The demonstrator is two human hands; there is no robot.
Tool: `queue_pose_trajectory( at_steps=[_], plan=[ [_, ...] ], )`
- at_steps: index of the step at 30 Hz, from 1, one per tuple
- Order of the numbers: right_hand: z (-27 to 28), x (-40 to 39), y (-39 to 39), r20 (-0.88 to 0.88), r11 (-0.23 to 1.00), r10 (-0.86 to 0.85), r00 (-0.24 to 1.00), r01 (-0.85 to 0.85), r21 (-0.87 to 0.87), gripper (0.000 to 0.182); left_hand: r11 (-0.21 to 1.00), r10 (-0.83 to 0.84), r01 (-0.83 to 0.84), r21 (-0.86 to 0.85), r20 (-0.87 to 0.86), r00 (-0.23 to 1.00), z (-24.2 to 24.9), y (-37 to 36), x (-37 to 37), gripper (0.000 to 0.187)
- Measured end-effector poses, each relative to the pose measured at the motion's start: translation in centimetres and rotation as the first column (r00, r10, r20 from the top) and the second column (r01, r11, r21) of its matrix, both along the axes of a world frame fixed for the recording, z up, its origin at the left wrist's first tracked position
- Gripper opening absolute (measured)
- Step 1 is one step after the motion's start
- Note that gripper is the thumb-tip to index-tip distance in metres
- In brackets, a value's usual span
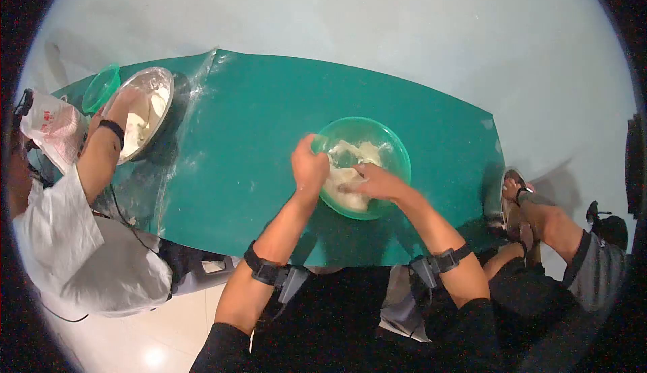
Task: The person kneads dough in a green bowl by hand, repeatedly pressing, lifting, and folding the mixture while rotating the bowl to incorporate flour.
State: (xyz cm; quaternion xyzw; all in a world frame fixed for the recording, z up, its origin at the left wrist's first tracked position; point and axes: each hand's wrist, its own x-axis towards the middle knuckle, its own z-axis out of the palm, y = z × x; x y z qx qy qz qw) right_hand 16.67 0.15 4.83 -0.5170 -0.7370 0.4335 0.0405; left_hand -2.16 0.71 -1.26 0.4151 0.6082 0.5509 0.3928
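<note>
A translucent green plastic bowl (403, 154) stands on the table in front of me, with pale dough (349, 201) and loose floury pieces inside it. My left hand (310, 169) is closed on the bowl's left rim, its thumb side toward the inside. Reaching in from the right, my right hand (377, 183) has its fingers curled into the dough. Part of the dough is hidden under those fingers.
The green table (269, 117) has floury streaks at left. On the left, a person's arm (101, 154) reaches into a metal basin (165, 107) of dough, beside a smaller green bowl (101, 88) and a white bag (57, 127). At right, another person's hands work at a metal basin (494, 201).
</note>
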Motion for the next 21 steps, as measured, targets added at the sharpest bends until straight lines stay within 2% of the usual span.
queue_pose_trajectory(
  at_steps=[3,6,9,12,15,18,21],
  plan=[
    [0.2,1.2,1.7,0.188,0.946,0.105,0.977,-0.156,0.285,0.057,0.994,-0.108,0.106,-0.017,-0.102,0.989,-0.6,0.6,-1.0,0.036],
    [1.9,0.9,3.4,0.139,0.905,-0.145,0.980,0.074,0.420,0.050,0.972,-0.202,0.212,-0.098,0.098,0.974,0.7,0.1,-1.8,0.037],
    [1.0,-1.3,2.8,0.197,0.653,-0.087,0.977,-0.093,0.752,0.047,0.977,-0.208,0.209,-0.038,0.033,0.978,-0.3,0.9,-1.5,0.030],
    [1.1,-3.4,1.8,0.124,0.818,-0.125,0.984,0.031,0.575,0.054,0.985,-0.142,0.142,-0.095,0.017,0.990,1.5,0.5,-1.0,0.025],
    [-0.5,-3.1,1.4,0.031,0.765,0.059,0.998,-0.065,0.641,0.053,0.990,-0.123,0.121,-0.075,-0.018,0.992,2.3,0.3,-0.7,0.026],
    [1.1,-3.1,0.3,0.115,0.847,0.155,0.981,-0.192,0.496,0.050,0.986,-0.103,0.113,-0.120,0.084,0.991,2.5,0.5,-0.5,0.026],
    [0.9,-1.7,0.2,0.201,0.768,0.379,0.903,-0.428,0.476,0.044,0.989,-0.121,0.127,-0.080,0.074,0.990,2.3,0.4,-0.8,0.024]
  ],
)
